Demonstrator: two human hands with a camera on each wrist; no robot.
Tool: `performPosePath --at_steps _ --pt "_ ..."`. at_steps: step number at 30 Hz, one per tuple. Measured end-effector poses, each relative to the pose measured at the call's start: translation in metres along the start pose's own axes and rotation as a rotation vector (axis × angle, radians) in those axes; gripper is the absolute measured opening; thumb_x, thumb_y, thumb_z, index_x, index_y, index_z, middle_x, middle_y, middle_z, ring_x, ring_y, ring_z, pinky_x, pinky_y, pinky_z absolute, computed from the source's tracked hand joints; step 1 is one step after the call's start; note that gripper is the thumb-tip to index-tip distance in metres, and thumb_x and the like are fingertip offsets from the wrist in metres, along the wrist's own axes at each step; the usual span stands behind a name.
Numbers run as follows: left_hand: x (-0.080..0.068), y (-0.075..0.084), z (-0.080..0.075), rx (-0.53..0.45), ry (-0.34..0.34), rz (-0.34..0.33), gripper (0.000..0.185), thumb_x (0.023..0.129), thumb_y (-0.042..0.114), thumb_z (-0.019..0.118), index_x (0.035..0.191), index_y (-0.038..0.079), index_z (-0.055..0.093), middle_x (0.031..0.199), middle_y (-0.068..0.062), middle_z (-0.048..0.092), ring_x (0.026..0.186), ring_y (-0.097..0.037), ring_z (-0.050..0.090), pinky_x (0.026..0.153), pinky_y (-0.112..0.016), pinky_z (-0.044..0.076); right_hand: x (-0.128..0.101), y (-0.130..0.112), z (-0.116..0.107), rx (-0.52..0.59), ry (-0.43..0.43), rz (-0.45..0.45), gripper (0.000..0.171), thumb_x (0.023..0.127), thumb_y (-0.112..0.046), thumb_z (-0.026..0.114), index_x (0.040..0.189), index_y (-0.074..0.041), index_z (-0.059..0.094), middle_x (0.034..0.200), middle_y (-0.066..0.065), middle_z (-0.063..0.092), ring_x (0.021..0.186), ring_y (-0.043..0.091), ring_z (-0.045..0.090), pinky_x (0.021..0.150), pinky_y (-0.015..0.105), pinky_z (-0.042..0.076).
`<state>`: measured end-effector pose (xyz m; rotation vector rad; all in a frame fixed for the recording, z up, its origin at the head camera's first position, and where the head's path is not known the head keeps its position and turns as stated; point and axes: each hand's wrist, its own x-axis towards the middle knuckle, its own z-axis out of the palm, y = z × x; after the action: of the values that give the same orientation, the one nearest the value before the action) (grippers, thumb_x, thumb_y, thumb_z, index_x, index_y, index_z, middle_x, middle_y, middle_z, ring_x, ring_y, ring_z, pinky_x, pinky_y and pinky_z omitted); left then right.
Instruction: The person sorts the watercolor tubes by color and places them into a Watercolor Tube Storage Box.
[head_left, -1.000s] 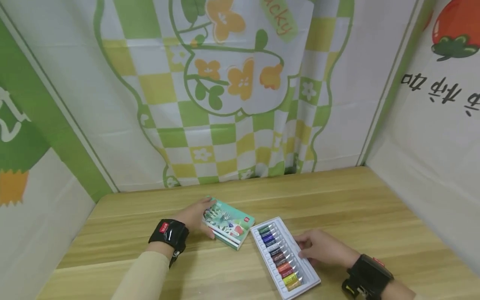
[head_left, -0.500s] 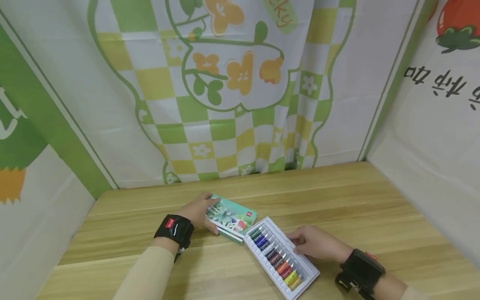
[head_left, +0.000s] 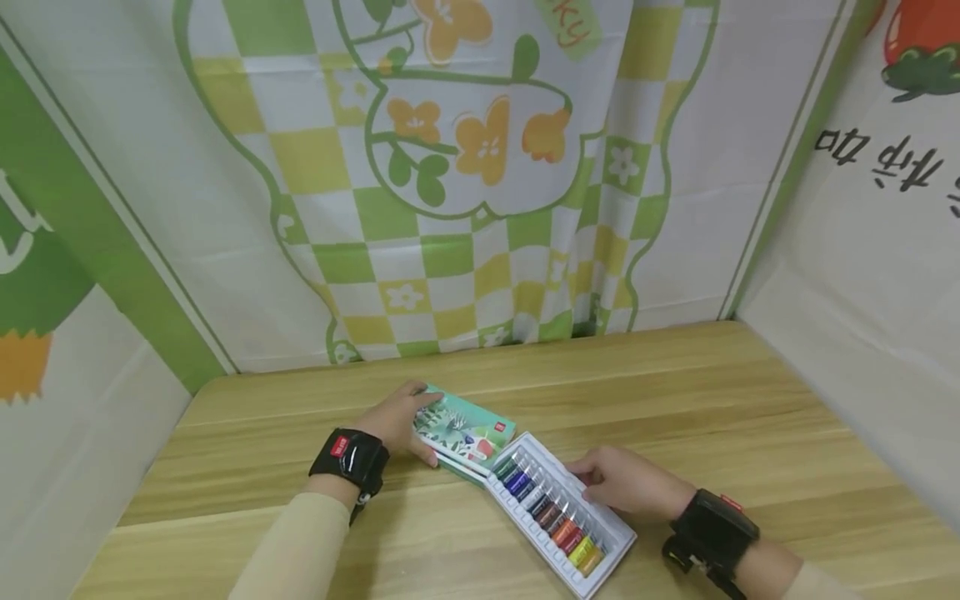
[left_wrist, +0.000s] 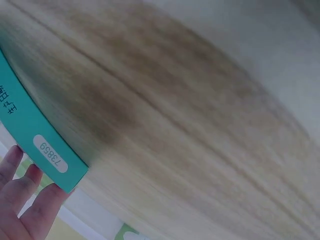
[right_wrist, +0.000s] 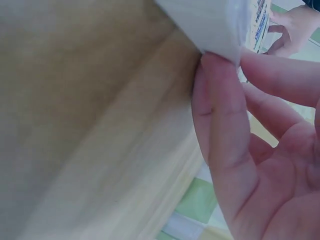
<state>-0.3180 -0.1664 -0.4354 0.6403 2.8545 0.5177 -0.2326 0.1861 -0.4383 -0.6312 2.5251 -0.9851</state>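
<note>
Head view is showing the left hand (head_left: 395,423) gripping the green box (head_left: 467,433). Its open end is facing the paint tray (head_left: 553,515), whose long side is pointing at it. The right hand (head_left: 626,483) is holding the tray's far side with curled fingers.

- A wooden table (head_left: 675,400) with pale grain fills the lower part of the head view.
- Behind the table hangs a cloth backdrop (head_left: 465,208), checked green, yellow and white, with orange flowers.
- Right of the table, a white cloth wall (head_left: 862,275) shows black characters and a red tomato.
- Left of the table, a green and white cloth (head_left: 67,333).
</note>
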Motion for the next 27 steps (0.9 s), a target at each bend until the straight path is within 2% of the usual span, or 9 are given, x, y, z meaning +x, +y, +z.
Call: performPosePath --at_steps 5,9,12,16,19,27 --pt "-0.003 0.000 0.000 -0.014 -0.006 0.007 0.108 0.060 0.034 0.098 0.149 0.000 0.049 0.153 -0.032 0.035 0.138 -0.051 0.039 0.112 -0.058 0.038 0.006 -0.003 0.001 -0.016 -0.006 -0.004 0.040 0.086 0.009 0.069 0.126 0.006 0.068 0.104 0.014 0.072 0.075 0.019 0.056 0.064 0.029 0.048" --pt "-0.003 0.000 0.000 -0.019 -0.011 -0.008 0.109 0.059 0.034 0.098 0.151 0.002 0.048 0.155 -0.029 0.035 0.139 -0.050 0.039 0.111 -0.058 0.038 0.012 -0.002 0.000 -0.026 -0.010 0.007 0.038 0.087 0.010 0.068 0.125 0.005 0.070 0.114 0.020 0.071 0.077 0.020 0.059 0.066 0.033 0.052" --pt "-0.001 -0.002 -0.001 -0.005 -0.009 -0.010 0.109 0.060 0.036 0.098 0.151 0.004 0.048 0.157 -0.027 0.034 0.140 -0.049 0.038 0.112 -0.058 0.038 0.017 -0.003 -0.003 -0.025 -0.018 0.005 0.038 0.086 0.011 0.068 0.123 0.004 0.071 0.117 0.022 0.071 0.088 0.028 0.066 0.076 0.041 0.058" --pt "0.002 -0.003 -0.002 0.008 -0.013 -0.005 0.110 0.060 0.037 0.097 0.152 0.004 0.047 0.157 -0.027 0.033 0.141 -0.049 0.038 0.112 -0.057 0.038 0.018 -0.004 -0.006 -0.008 -0.032 -0.007 0.038 0.085 0.013 0.069 0.122 0.004 0.072 0.118 0.022 0.071 0.107 0.038 0.067 0.091 0.052 0.056" --pt "0.003 -0.003 -0.002 0.003 -0.018 -0.011 0.110 0.060 0.037 0.098 0.152 0.004 0.047 0.157 -0.027 0.033 0.141 -0.049 0.038 0.112 -0.057 0.038 0.018 -0.006 -0.007 -0.009 -0.034 -0.001 0.038 0.085 0.014 0.069 0.121 0.003 0.072 0.118 0.022 0.071 0.108 0.037 0.067 0.092 0.053 0.055" --pt "0.003 -0.006 0.000 -0.004 -0.022 -0.003 0.111 0.058 0.038 0.098 0.152 0.004 0.048 0.157 -0.026 0.033 0.140 -0.048 0.038 0.112 -0.057 0.038 0.022 -0.017 -0.004 -0.083 0.025 0.101 0.037 0.087 0.013 0.065 0.121 0.000 0.074 0.123 0.020 0.070 0.100 0.022 0.063 0.087 0.043 0.055"
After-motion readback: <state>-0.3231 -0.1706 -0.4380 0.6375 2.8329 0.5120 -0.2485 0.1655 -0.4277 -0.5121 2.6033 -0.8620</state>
